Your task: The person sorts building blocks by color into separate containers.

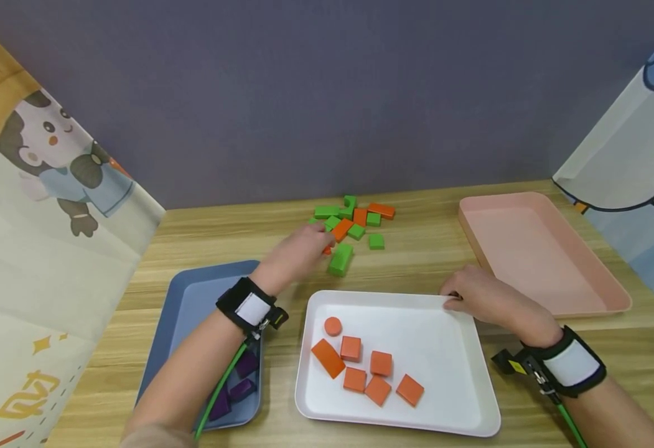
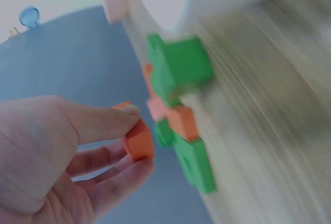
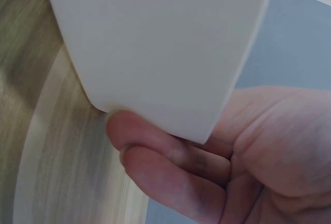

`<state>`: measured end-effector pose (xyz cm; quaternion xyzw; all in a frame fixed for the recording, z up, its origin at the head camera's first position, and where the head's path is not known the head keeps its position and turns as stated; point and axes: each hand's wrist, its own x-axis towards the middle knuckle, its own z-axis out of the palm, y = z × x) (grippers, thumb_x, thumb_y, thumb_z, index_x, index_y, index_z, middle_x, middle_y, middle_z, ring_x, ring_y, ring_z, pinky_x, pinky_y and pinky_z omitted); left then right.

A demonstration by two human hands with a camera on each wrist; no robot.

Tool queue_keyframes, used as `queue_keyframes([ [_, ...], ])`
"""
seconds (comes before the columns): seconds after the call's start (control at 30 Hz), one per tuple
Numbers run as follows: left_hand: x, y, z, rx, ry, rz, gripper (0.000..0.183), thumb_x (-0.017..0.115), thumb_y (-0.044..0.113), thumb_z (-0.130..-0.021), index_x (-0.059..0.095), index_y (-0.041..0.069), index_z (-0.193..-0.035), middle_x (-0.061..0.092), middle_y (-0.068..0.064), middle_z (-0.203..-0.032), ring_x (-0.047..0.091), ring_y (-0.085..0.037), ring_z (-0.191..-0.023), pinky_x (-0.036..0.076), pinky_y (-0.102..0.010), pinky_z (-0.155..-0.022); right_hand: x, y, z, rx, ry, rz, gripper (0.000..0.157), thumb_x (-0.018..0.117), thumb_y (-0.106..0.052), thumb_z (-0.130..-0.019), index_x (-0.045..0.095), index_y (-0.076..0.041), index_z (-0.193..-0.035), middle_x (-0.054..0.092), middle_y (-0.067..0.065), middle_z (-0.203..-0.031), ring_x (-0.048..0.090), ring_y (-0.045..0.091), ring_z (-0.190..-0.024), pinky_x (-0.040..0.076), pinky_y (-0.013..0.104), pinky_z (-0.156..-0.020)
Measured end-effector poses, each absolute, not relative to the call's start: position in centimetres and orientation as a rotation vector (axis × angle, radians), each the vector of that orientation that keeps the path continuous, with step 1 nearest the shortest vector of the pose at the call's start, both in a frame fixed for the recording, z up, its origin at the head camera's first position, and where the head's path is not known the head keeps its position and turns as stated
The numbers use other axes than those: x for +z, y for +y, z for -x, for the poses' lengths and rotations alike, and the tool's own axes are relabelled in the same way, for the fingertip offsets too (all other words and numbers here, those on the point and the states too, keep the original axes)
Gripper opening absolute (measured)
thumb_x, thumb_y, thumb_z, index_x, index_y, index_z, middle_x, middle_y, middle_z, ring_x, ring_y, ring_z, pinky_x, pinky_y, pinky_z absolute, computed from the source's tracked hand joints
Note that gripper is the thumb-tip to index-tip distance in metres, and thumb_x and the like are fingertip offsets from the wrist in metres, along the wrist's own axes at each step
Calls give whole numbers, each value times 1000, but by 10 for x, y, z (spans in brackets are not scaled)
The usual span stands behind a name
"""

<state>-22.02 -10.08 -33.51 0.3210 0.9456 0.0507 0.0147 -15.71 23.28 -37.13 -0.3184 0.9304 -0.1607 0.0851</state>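
Around ctr of the frame we see the left hand [image 1: 302, 246] pinching a small orange block [image 2: 140, 145] btwn thumb and fingertips, right beside loose green blocks [image 1: 340, 260] and orange bars [image 1: 381, 211]. Fingertip hold is prob. b/c the pc's so small and its neighbors lie so close.

Right of ctr, the right hand [image 1: 475, 292] has its fingers curled at the upper right corner of the white tray [image 1: 455, 379], prob. to steady it (thumb doesn't show in the right wrist view, so we can't tell how hard it grips).

That tray sits lower ctr w/ orange pcs [image 1: 381, 363] in its left half. Purple blocks [image 1: 242, 390] lie in the blue tray [image 1: 189, 295], lower left, so we'd say color decides the grouping. We've also got a pink tray [image 1: 545, 255] at the right.
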Motion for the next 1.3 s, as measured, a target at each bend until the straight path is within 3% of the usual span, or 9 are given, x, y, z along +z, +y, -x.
queue_keyframes([
  [0.37,-321,-50,166,96,2807,-1346,22,60,17,-93,68,16,-114,58,-3,-106,52,-13,-95,50,-21,-83,-373,233,156,-490,2766,938,26,74,-14,-80,57,-19,-61,40,-11,-57,31,1,-54,28,19,-54],
  [0.6,-325,-23,132,-136,2680,-1638,25,57,19,-95,66,20,-118,56,3,-104,52,-10,-96,46,-15,-85,-373,233,158,-502,2760,970,18,74,-14,-80,65,-21,-66,56,-14,-62,39,-1,-55,33,18,-52],
  [0.73,-335,-13,118,-301,2632,-1770,22,55,15,-94,66,24,-111,55,5,-101,49,-10,-88,45,-14,-76,-373,233,158,-506,2757,967,21,73,-14,-81,64,-21,-64,55,-14,-61,40,-2,-54,33,18,-51],
  [0.83,-345,-6,110,-357,2585,-1801,22,55,14,-93,66,27,-108,53,6,-96,45,-10,-83,43,-14,-69,-373,234,158,-509,2758,968,24,73,-13,-81,61,-22,-62,54,-14,-59,39,-2,-54,32,18,-51],
  [1.3,-362,7,98,-310,2451,-1676,10,63,20,-88,64,29,-93,53,10,-88,46,-8,-79,41,-14,-68,-372,234,158,-517,2757,974,26,72,-13,-82,59,-21,-61,51,-15,-59,37,-1,-55,32,19,-53],
])
